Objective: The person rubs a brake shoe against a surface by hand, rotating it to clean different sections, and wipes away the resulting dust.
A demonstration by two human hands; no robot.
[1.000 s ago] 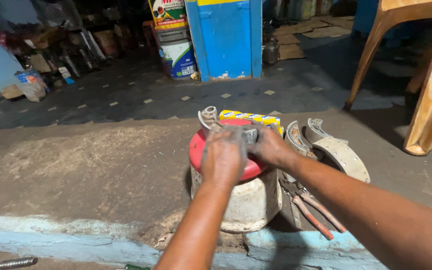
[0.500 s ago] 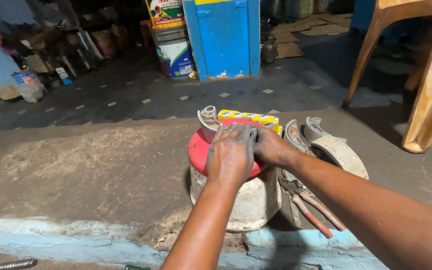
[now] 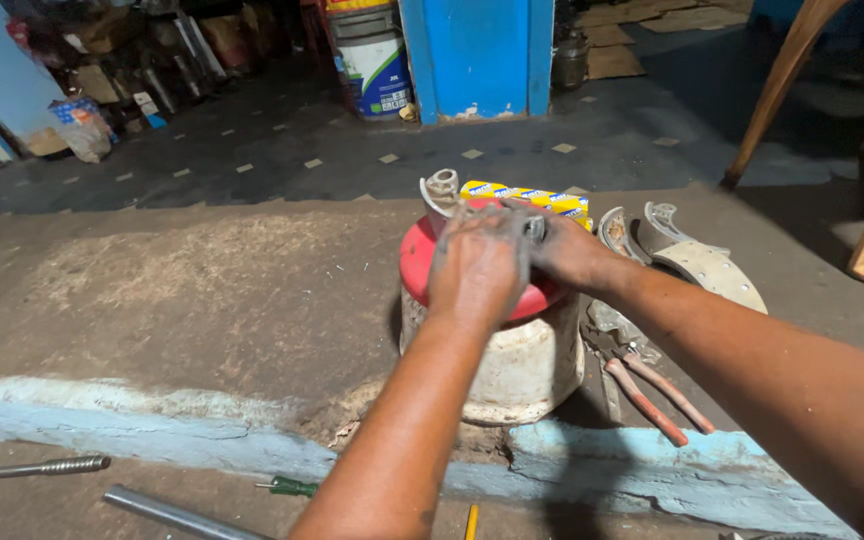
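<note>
A rough grey concrete floor (image 3: pixel 152 300) fills most of the view, edged near the camera by a chipped pale-blue painted kerb (image 3: pixel 652 470). A blue metal cabinet (image 3: pixel 477 50) stands at the far side, with a white plastic paint bucket (image 3: pixel 377 65) just beside it. In the middle sits a dirty white drum with a red lid (image 3: pixel 512 350). Both hands rest on that lid. The left hand (image 3: pixel 477 265) lies palm down, fingers curled over a small grey metal part (image 3: pixel 535 228), and the right hand (image 3: pixel 572 255) pinches the same part from the other side. A curved metal brake shoe (image 3: pixel 439 195) pokes out behind the lid, touching a yellow cardboard box (image 3: pixel 527 197). Two more pale curved brake shoes (image 3: pixel 712 265) lie to the right. Red-handled pliers (image 3: pixel 657 395) lie beside the drum.
</note>
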